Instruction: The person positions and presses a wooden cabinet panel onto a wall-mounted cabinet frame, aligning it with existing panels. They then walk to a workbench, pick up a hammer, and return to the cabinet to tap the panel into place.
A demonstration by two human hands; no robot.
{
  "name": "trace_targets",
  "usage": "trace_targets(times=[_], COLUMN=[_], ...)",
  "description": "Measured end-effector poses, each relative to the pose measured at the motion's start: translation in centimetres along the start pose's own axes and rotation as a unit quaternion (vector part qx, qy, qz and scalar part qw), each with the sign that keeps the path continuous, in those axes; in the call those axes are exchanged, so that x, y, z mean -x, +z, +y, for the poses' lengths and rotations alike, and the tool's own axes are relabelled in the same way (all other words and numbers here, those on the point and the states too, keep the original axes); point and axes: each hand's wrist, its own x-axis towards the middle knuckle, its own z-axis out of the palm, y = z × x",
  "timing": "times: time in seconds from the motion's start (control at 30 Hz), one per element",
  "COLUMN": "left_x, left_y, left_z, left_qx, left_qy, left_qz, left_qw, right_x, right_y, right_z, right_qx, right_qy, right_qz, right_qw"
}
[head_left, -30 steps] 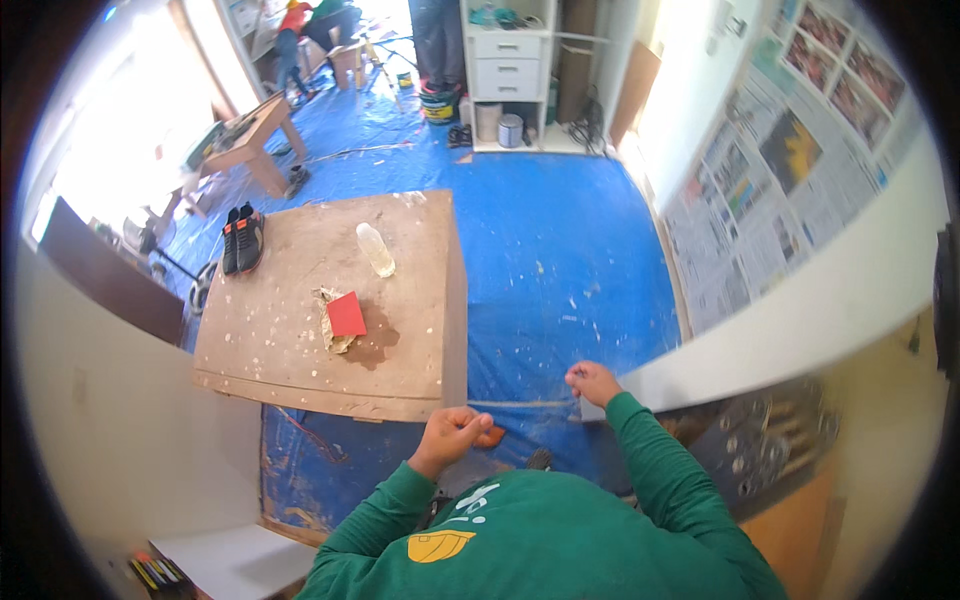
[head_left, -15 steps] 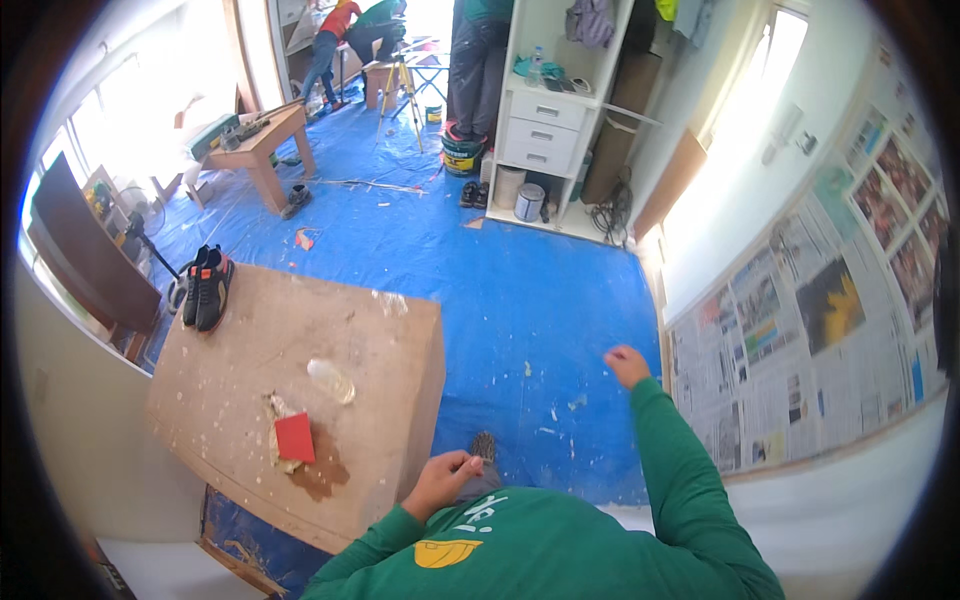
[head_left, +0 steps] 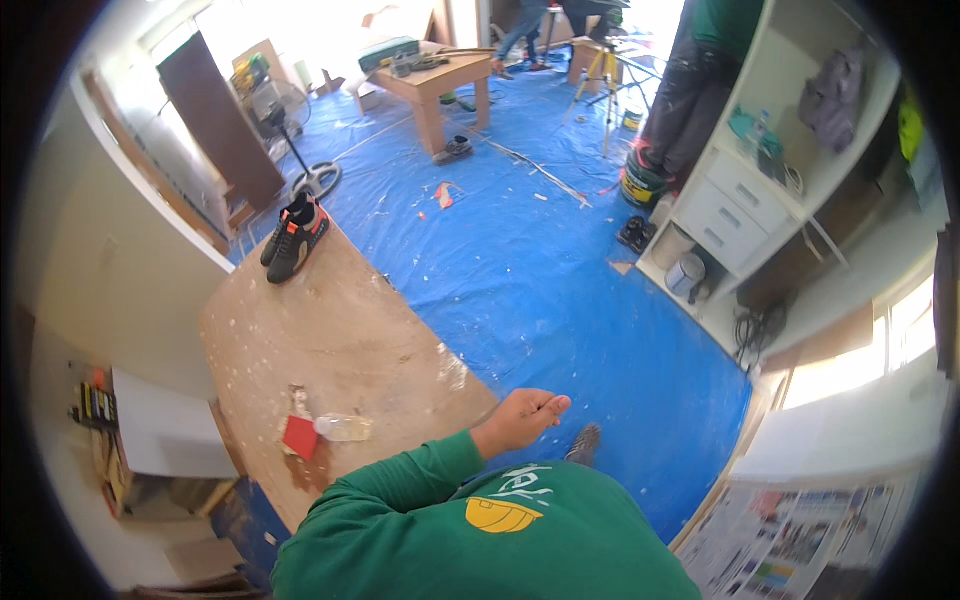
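Observation:
My left hand (head_left: 520, 418) is in front of my green shirt, its fingers curled in and nothing showing in them. It is just past the near right edge of a brown wooden tabletop (head_left: 340, 285), seemingly apart from it. On that top a red square sheet (head_left: 300, 437) lies on a crumpled scrap, over a dark wet stain. Right beside it, a clear plastic bottle (head_left: 343, 428) lies on its side. A pair of black shoes (head_left: 296, 240) with orange parts stands on the far corner. My right hand is out of the picture.
Blue sheeting (head_left: 520, 300) covers the floor. A low wooden table (head_left: 440, 75) with tools stands further off. A white shelf unit with drawers (head_left: 735, 205) is at the right; beside it a person (head_left: 685, 100) stands on a bucket (head_left: 640, 182). A yellow tripod (head_left: 600, 75) stands behind.
The view has turned left, so the room has shifted right and tilted. My right hand has left the picture. My left hand has swung right and up, still curled.

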Motion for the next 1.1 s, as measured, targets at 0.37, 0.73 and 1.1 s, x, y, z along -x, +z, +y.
trace_targets(times=[0.37, 0.73, 1.1], left_x=[-20.3, -39.7, -55.0], left_y=[0.1, -17.6, -44.5], left_z=[3.8, -0.1, 5.6], left_qx=[0.07, 0.117, 0.044], left_qy=[0.115, -0.043, -0.028], left_qz=[0.122, 0.242, 0.396], left_qw=[0.983, 0.962, 0.917], right_x=[-26.2, -36.0, -48.2], right_y=[-60.5, -72.1, -75.5], right_z=[2.2, -36.7, -58.3], right_qx=[0.446, 0.082, 0.534], right_qy=[-0.205, -0.29, -0.34], right_qz=[0.403, 0.289, -0.068], right_qw=[0.773, 0.909, 0.771])
